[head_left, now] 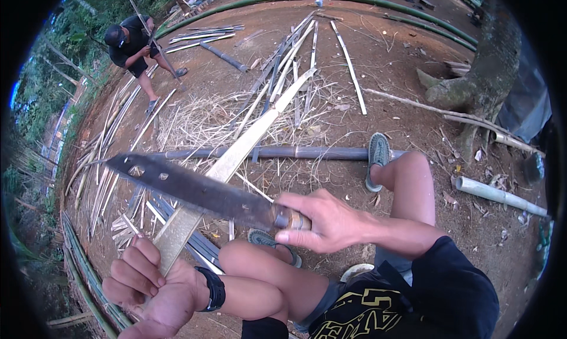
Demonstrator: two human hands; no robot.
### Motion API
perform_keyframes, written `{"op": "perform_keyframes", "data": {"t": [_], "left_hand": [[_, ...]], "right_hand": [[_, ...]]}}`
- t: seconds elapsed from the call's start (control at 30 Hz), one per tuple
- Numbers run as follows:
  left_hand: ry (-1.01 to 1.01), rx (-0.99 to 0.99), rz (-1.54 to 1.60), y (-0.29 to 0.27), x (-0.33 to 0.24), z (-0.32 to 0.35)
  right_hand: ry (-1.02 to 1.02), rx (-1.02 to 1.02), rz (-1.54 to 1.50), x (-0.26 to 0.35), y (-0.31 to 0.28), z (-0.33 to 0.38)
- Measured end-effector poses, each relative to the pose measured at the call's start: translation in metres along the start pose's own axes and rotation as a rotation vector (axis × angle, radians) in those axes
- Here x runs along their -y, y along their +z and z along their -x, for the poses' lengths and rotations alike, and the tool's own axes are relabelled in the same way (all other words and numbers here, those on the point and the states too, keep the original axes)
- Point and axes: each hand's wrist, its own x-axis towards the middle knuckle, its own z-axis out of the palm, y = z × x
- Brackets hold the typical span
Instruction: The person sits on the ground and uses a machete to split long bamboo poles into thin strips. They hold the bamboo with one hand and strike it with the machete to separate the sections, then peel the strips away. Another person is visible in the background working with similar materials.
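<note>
A long pale split bamboo strip (250,139) runs from the lower left up toward the far middle. Its near end is in my left hand (156,286), the fingers curled closed around it. My right hand (328,221) grips the handle of a machete (204,192), whose wide dark blade has holes near its tip. The blade lies across the strip, its point toward the left. From this angle I cannot tell whether blade and strip touch. Beyond the blade, a dark bamboo pole (295,153) lies crosswise on the ground, with the strip passing above it.
Fibrous shavings (204,117) and several split strips litter the dirt ahead. Another person (133,46) stands at the far left with a long pole. A tree trunk (493,61) rises at the right, near a cut bamboo piece (499,196). Green bamboo poles (85,280) lie at the left.
</note>
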Motion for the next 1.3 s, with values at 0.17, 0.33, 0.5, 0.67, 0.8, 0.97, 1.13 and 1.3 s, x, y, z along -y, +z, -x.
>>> {"op": "perform_keyframes", "data": {"t": [0.17,0.33,0.5,0.67,0.8,0.97,1.13,1.3], "left_hand": [[0.029,-0.089,-0.055,0.003,0.004,0.003],[0.05,-0.371,-0.171,0.031,0.004,0.005],[0.05,-0.287,-0.225,0.015,0.004,0.005],[0.026,-0.232,-0.116,0.013,0.003,0.006],[0.045,-0.241,-0.187,0.015,0.017,0.01],[0.018,-0.222,-0.217,0.015,0.022,0.014],[0.049,-0.337,-0.303,0.019,0.015,0.01],[0.031,-0.296,-0.262,0.011,0.017,0.009]], "right_hand": [[0.18,0.064,0.003,0.02,-0.002,-0.009],[-0.121,0.068,-0.073,0.04,0.018,0.016],[-0.03,0.054,-0.047,0.037,0.022,0.008],[0.019,0.046,-0.064,0.033,0.021,0.009],[0.009,0.011,-0.074,0.042,0.021,0.017],[0.131,0.014,-0.011,0.029,0.009,0.011],[0.073,0.002,-0.02,0.02,0.008,0.01],[0.099,0.019,-0.047,0.034,0.014,0.01]]}}
